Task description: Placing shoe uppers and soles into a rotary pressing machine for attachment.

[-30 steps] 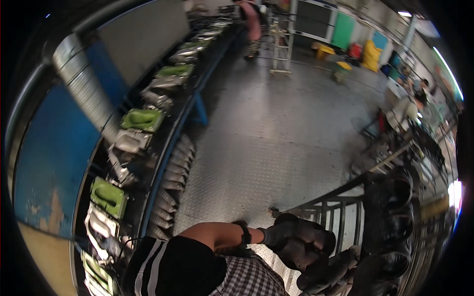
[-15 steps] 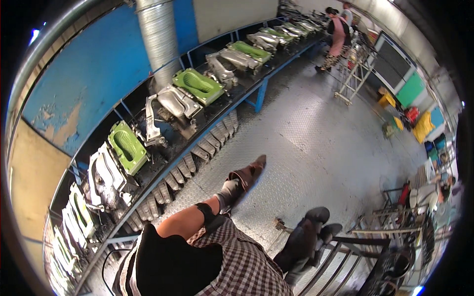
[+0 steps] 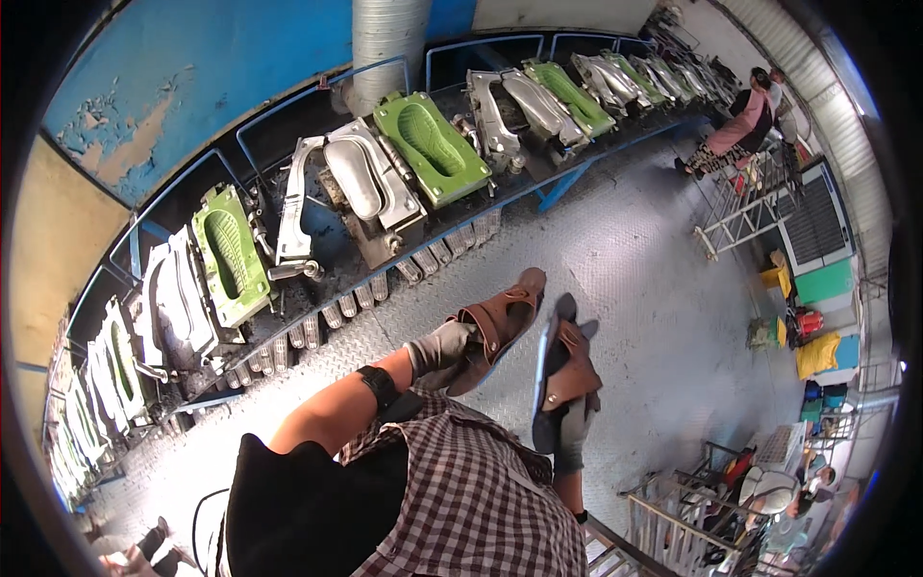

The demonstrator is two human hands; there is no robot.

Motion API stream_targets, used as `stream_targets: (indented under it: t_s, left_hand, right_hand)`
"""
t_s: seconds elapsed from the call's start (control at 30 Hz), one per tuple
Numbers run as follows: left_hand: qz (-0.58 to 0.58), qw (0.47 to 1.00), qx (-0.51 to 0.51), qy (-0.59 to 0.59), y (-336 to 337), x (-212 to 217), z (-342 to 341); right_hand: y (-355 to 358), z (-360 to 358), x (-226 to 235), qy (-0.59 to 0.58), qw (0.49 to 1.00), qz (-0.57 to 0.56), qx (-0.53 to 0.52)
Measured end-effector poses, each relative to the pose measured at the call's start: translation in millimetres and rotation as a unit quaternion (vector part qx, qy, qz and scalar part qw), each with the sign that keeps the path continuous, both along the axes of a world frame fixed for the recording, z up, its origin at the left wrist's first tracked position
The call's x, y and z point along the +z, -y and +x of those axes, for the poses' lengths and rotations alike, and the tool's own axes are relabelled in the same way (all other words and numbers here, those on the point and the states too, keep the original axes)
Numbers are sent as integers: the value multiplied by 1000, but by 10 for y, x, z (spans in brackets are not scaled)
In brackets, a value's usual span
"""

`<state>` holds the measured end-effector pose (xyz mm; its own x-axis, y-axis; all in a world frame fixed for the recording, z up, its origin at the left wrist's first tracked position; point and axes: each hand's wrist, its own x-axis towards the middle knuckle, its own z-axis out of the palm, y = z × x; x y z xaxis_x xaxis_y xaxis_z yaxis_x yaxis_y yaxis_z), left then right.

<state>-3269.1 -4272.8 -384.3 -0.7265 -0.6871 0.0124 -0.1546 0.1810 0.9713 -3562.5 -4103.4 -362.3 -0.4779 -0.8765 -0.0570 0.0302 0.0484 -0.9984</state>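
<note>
My left hand [image 3: 440, 350], in a grey glove with a dark watch at the wrist, is closed on the heel end of a brown strapped sandal [image 3: 502, 319]. Close beside it, my right hand [image 3: 574, 426], also gloved in grey, grips a second brown sandal [image 3: 571, 373] with a bluish sole edge. Both sandals are held in the air in front of me, toes pointing away, a small gap between them. The straps and uppers hide most of my fingers.
A conveyor line [image 3: 317, 315] curves along the left and far side, carrying green sole-shaped moulds [image 3: 430, 149] and silver metal moulds [image 3: 358, 183]. A person in a pink apron [image 3: 742, 130] stands far right by a metal rack [image 3: 750, 207]. Another rack [image 3: 673, 524] stands near right.
My right hand has come up and inward beside the left, with a brown sandal now plainly visible in it. My view has turned, and the conveyor moulds sit closer.
</note>
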Motion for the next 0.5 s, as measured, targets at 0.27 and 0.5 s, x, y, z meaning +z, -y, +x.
stream_targets:
  t_s: [0.27,0.5]
  left_hand:
    - [-245,966,80,-29,603,-258,-385]
    - [-75,990,116,29,986,-175,-494]
  right_hand:
    - [1306,-196,-146,24,980,111,162]
    - [2313,-380,-109,-117,934,74,330]
